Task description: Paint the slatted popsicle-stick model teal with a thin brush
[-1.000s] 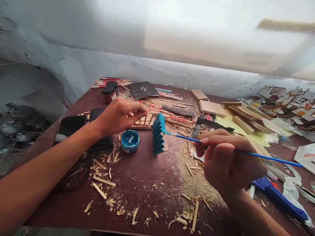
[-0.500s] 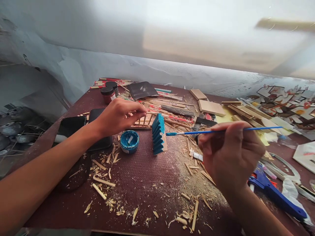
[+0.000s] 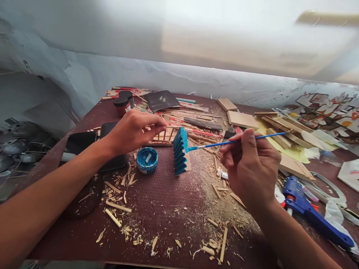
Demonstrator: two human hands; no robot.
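Note:
My left hand (image 3: pixel 140 130) is closed in a pinch on a thin wooden stick that runs toward a small stepped wooden piece (image 3: pixel 180 152), like a miniature staircase; short posts hang below the stick. Blue-green paint covers the stepped face, while the near side edge is partly bare wood. In my right hand (image 3: pixel 251 160) is a thin blue paintbrush (image 3: pixel 221 144), gripped like a pen. Its paint-loaded tip touches the right side of the stepped piece. Left of that piece stands an open jar of blue paint (image 3: pixel 147 161), with a pale label scrap inside.
A blue glue gun (image 3: pixel 314 216) lies at the right. Wooden boards (image 3: pixel 242 120) and sticks lie across the back, near black sandpaper (image 3: pixel 162 100) and dark-lidded jars (image 3: pixel 122 104). A black case (image 3: pixel 113 149) is under my left forearm. Wood shavings litter the brown table (image 3: pixel 157 209).
My right hand has moved left, bringing the brush tip from just beside the stepped piece into contact with its edge. My left hand has stayed nearly still.

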